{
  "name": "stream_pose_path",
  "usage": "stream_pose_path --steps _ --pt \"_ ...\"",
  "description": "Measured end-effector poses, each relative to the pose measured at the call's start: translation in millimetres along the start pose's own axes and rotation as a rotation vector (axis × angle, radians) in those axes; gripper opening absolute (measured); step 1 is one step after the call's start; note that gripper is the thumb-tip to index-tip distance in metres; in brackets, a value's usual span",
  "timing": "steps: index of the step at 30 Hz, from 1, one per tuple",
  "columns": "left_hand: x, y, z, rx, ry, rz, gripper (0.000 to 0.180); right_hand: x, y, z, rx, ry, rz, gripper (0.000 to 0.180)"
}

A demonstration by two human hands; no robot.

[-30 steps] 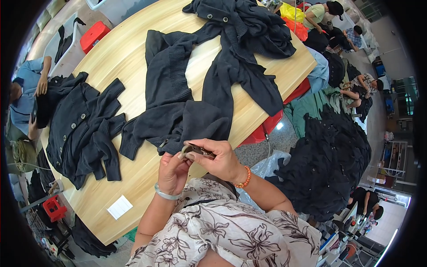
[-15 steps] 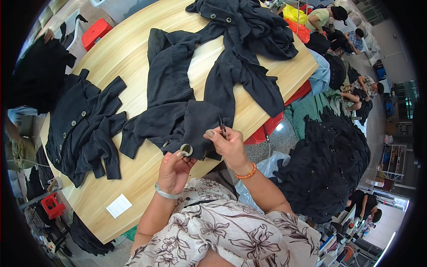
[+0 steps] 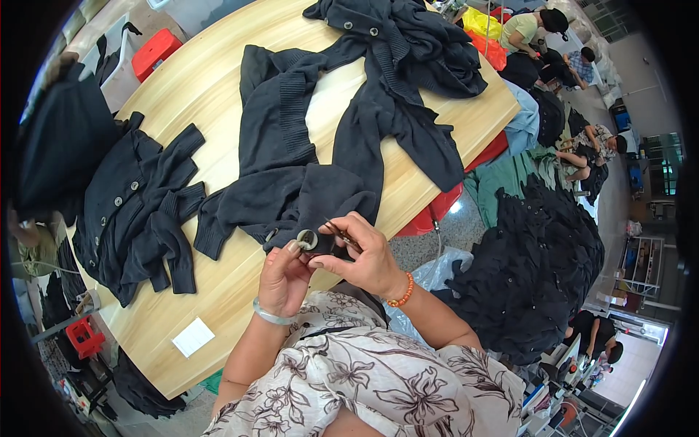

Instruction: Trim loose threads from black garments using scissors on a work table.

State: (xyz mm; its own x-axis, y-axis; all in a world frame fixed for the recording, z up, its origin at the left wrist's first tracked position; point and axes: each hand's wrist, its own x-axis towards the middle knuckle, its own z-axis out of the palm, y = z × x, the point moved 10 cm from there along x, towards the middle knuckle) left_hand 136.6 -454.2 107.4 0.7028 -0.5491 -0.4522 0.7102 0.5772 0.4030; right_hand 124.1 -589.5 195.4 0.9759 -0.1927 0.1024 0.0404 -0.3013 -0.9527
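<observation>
My left hand (image 3: 282,275) pinches a round grey button (image 3: 306,239) on the hem of a dark knitted cardigan (image 3: 306,156) that spreads across a light wooden table (image 3: 211,80). My right hand (image 3: 368,256) sits right beside it, fingers closed on a thin dark tool (image 3: 336,231) that looks like small scissors, its tip close to the button. Both hands hover at the table's near edge, over my floral top.
A second dark buttoned cardigan (image 3: 142,200) lies at the table's left, a third garment (image 3: 408,36) at the far end. A white paper slip (image 3: 193,336) lies near the front corner. A heap of dark garments (image 3: 531,269) sits on the floor right; people sit beyond it.
My right hand turned and drew in close to the left, bringing the thin tool to the button. A dark garment has risen into view at the far left.
</observation>
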Motion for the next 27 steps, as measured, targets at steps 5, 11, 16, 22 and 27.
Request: stream_pose_path --steps 5,11,16,22,27 --pt "-2.3 3.0 6.1 0.122 -0.030 0.090 0.016 -2.5 5.5 9.3 0.062 0.052 -0.016 0.032" --pt "-4.5 15.0 15.9 0.299 0.004 0.275 0.020 -6.1 16.4 7.3 0.179 0.150 0.099 0.029" --pt "-9.3 28.9 15.1 0.524 0.055 0.494 0.022 -4.2 -2.6 2.8 0.072 0.170 -0.027 0.033" --pt "-13.1 36.6 12.5 0.847 0.066 0.673 0.024 0.0 -0.7 5.4 0.108 0.166 0.035 0.031" --pt "-15.4 42.0 15.4 0.883 0.058 0.687 0.025 6.6 15.3 16.2 0.291 0.054 0.035 0.032"
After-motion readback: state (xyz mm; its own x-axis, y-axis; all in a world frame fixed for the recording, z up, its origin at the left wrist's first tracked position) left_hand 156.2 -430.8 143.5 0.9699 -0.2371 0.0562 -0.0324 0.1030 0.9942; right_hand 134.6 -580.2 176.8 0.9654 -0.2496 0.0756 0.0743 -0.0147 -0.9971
